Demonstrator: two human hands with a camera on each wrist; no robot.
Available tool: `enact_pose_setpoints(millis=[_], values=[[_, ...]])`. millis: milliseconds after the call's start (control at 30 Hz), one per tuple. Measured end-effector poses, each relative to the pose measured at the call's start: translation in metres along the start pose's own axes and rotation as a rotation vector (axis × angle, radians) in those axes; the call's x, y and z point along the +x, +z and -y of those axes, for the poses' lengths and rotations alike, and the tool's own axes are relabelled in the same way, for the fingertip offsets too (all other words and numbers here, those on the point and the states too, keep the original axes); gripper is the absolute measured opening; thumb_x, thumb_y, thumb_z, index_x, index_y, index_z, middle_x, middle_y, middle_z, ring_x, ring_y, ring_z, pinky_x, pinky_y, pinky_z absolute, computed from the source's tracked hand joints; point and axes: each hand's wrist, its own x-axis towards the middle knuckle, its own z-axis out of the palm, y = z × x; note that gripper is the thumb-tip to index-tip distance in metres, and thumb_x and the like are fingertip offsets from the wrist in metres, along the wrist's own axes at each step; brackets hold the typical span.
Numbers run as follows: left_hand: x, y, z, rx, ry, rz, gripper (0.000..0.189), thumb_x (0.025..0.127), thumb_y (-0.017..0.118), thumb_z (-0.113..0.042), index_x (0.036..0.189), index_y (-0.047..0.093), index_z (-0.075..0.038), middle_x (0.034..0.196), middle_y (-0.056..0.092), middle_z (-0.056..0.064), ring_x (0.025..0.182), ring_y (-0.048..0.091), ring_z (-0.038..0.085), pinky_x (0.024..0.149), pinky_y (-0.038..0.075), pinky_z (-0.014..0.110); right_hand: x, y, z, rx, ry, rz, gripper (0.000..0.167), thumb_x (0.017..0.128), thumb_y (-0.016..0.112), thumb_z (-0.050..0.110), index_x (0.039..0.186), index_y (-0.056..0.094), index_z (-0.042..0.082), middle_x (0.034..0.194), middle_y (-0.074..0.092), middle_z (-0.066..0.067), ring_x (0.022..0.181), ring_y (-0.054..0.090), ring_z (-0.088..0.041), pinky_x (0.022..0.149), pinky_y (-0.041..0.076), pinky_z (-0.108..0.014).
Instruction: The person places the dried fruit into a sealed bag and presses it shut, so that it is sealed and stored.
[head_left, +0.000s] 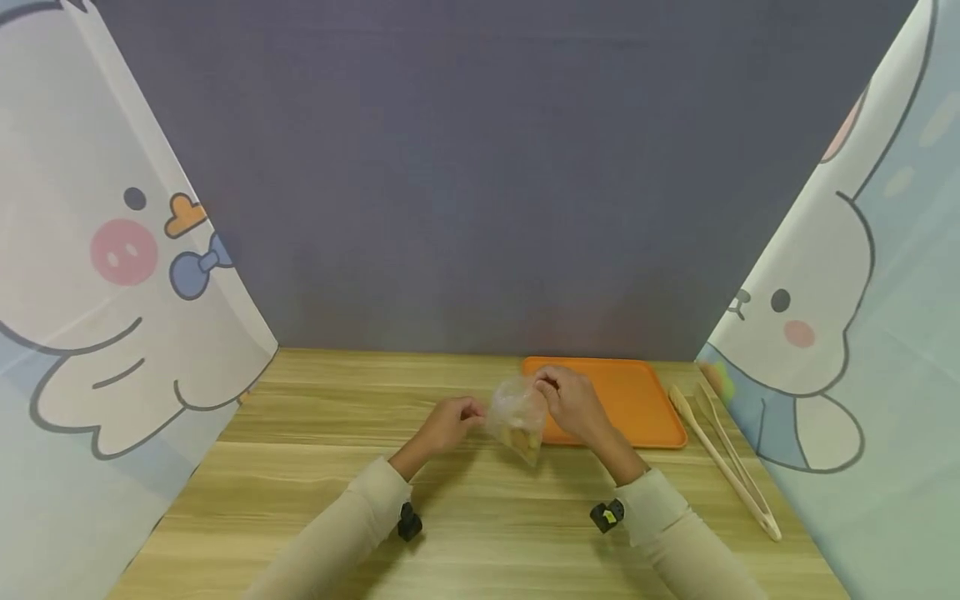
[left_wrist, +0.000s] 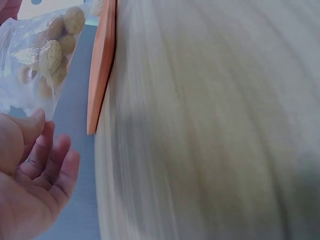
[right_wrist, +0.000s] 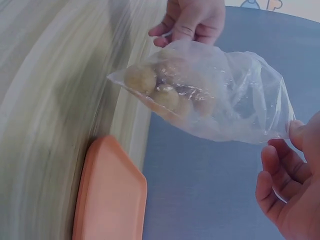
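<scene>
A clear plastic bag [head_left: 516,402] hangs in the air over the wooden table, tilted, with several tan, rounded, nut-like pieces [right_wrist: 165,95] gathered at its lower end. My right hand [head_left: 573,406] pinches the upper edge of the bag between thumb and index finger. On the other side, my left hand [head_left: 447,425] has thumb and index finger pinched on the bag's edge, its other fingers loosely bent in the left wrist view. Some pieces show rough, pitted skins in the left wrist view, but their exact kind is unclear.
An orange tray [head_left: 637,408] lies on the wooden table [head_left: 300,467], behind and right of the bag. Light wooden tongs [head_left: 723,450] lie right of the tray. A dark grey panel [head_left: 480,183] stands at the back, with cartoon-printed sheets at both sides.
</scene>
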Motion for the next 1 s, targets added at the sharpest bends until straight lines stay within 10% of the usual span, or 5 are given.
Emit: enact_pose_setpoints(millis=[400, 1000], values=[[-0.017, -0.005, 0.008, -0.024, -0.054, -0.024, 0.008, 0.101, 0.062, -0.016, 0.099, 0.066, -0.01, 0.095, 0.07, 0.005, 0.085, 0.065, 0.019, 0.072, 0.053, 0.028, 0.005, -0.014, -0.001, 0.015, 0.115, -0.008, 0.015, 0.104, 0.059, 0.02, 0.099, 0.069, 0.01, 0.079, 0.067, -0.007, 0.057, 0.045, -0.008, 0.06, 0.044, -0.029], [-0.029, 0.004, 0.004, 0.041, 0.04, -0.058, 0.008, 0.097, 0.063, -0.003, 0.094, 0.057, -0.006, 0.098, 0.071, 0.01, 0.089, 0.071, 0.022, 0.074, 0.057, 0.028, 0.008, -0.021, -0.012, 0.029, 0.165, -0.15, 0.012, 0.1, 0.064, 0.014, 0.094, 0.069, 0.006, 0.08, 0.07, -0.009, 0.057, 0.049, -0.011, 0.057, 0.043, -0.028]])
